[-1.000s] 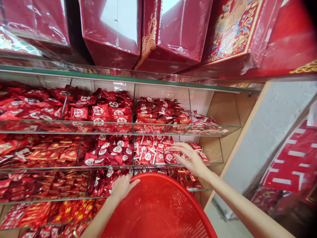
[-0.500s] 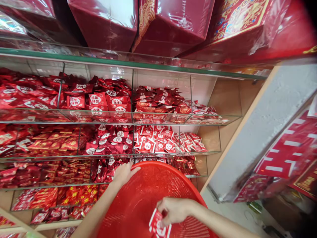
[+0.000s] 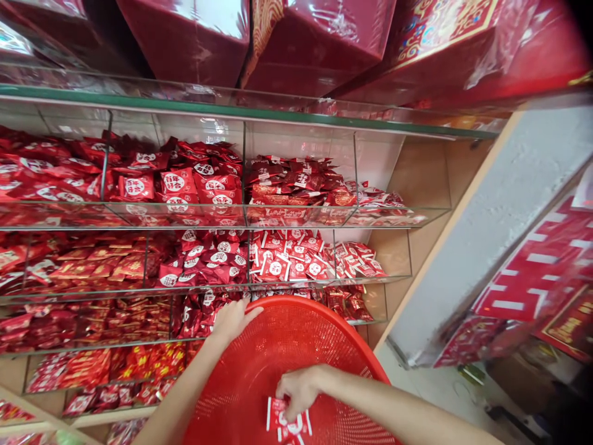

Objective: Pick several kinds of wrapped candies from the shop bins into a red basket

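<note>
My left hand point(image 3: 233, 320) is closed over the far-left rim of a red plastic basket point(image 3: 324, 312) with perforated sides. Inside the basket, my right hand point(image 3: 301, 390) has its fingers curled on small red-and-white packets point(image 3: 277, 413), low near the bottom edge of the view. The fingers partly cover the packets, and the lowest ones are cut off by the frame. Similar red-and-white packets point(image 3: 275, 267) fill a shelf compartment just beyond the basket.
Glass shelves point(image 3: 194, 117) with dividers hold heaps of red packets point(image 3: 134, 185) on several levels. Large dark-red boxes point(image 3: 194, 43) sit on top. To the right are a wooden side panel point(image 3: 428, 247), a grey wall point(image 3: 477, 204) and hanging red decorations point(image 3: 523, 278).
My right hand has moved down and slightly left, deeper into the basket with the packets. My left hand stays on the rim. The view has shifted slightly.
</note>
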`<state>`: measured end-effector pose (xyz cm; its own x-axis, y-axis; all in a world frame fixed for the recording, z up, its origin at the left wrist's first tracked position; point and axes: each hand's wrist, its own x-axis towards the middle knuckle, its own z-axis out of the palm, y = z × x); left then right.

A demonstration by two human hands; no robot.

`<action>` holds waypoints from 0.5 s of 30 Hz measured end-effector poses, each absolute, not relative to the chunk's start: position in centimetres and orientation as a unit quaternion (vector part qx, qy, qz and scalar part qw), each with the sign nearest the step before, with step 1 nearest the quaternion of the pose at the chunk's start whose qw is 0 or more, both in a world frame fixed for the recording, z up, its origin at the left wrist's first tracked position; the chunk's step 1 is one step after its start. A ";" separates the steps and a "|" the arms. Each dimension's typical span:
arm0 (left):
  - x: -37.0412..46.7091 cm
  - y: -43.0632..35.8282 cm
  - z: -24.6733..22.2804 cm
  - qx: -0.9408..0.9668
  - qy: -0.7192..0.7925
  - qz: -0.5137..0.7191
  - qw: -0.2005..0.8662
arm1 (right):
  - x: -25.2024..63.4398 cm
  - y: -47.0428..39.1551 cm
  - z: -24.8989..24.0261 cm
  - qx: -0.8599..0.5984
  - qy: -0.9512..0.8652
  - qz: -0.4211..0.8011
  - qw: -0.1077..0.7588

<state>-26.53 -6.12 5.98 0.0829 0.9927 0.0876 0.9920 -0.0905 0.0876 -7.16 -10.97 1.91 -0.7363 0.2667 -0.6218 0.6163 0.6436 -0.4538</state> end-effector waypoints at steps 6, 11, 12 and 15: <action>-26.4 -6.2 6.4 0.739 0.672 0.053 0.011 | -7.1 -12.8 0.5 0.216 0.836 -0.370 0.343; -26.3 -6.1 6.3 0.741 0.669 0.056 -0.001 | -6.4 -12.1 1.3 0.266 0.846 -0.371 0.275; -26.3 -6.1 6.3 0.741 0.669 0.057 -0.004 | -6.2 -11.9 1.5 0.278 0.846 -0.374 0.260; -26.2 -6.1 6.4 0.739 0.671 0.057 -0.005 | -6.2 -11.6 1.3 0.268 0.843 -0.386 0.262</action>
